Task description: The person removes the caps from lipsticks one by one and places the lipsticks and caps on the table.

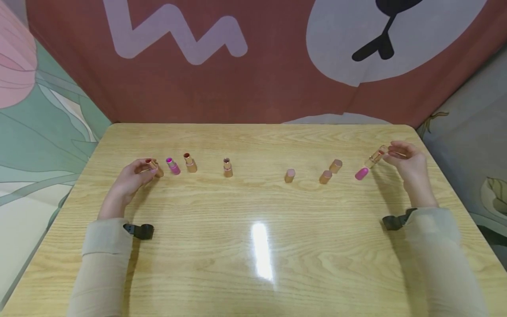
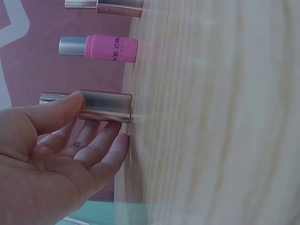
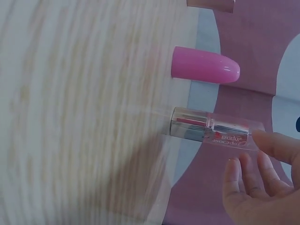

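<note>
At the left of the table my left hand [image 1: 128, 180] holds an uncapped rose-gold lipstick [image 2: 105, 107] between thumb and fingers, upright with its base at the tabletop. Just right of it stands an uncapped pink lipstick [image 1: 173, 166]. On the far right, my right hand [image 1: 411, 169] pinches the upper end of a clear lipstick tube [image 3: 190, 124] with a reddish inside and lettering. The tube stands upright, its lower end at the table. Beside it is a pink rounded cap [image 3: 204, 65].
Two more uncapped rose-gold lipsticks, one [image 1: 191, 164] near the pink one and another [image 1: 228, 168] further right, stand on the wooden table [image 1: 198, 264]. Right of centre are three rose-gold caps [image 1: 290, 175]. A printed cloth [image 1: 273, 79] hangs behind the table.
</note>
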`<state>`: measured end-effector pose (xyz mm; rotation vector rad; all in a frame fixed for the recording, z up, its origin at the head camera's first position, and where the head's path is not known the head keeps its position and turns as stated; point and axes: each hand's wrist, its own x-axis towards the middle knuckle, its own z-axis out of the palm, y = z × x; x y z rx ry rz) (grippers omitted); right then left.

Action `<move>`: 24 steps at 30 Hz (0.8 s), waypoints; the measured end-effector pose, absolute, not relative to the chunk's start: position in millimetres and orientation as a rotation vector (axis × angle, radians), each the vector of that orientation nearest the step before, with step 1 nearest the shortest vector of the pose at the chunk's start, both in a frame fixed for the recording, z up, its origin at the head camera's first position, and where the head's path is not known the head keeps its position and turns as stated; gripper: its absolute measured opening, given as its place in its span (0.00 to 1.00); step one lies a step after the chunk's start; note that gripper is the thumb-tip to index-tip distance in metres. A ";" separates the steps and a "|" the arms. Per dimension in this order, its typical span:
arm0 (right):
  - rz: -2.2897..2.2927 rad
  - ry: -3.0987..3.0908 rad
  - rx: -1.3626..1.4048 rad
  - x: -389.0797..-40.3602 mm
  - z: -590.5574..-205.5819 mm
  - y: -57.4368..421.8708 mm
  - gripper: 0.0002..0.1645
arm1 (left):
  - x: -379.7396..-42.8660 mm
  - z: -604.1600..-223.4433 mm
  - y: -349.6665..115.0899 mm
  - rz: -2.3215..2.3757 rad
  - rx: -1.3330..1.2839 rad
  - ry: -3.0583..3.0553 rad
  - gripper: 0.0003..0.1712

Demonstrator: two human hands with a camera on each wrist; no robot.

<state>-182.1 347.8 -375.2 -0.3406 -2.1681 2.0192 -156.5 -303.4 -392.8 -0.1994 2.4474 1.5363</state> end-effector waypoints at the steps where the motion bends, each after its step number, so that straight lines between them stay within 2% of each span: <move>1: 2.014 -2.174 -0.342 -182.3 -375.9 347.4 0.22 | -156.7 -393.5 -304.0 1.543 -0.197 2.445 0.33; 7: 2.028 -2.189 -0.341 -182.7 -377.6 344.2 0.22 | -155.5 -394.1 -305.3 1.569 -0.193 2.457 0.27; 13: 2.100 -2.153 -0.289 -183.8 -380.6 342.6 0.18 | -153.2 -392.1 -305.2 1.579 -0.181 2.467 0.35; 24: 1.781 -2.507 -0.414 -185.4 -382.4 341.0 0.11 | -150.5 -387.9 -304.9 1.688 -0.169 2.454 0.37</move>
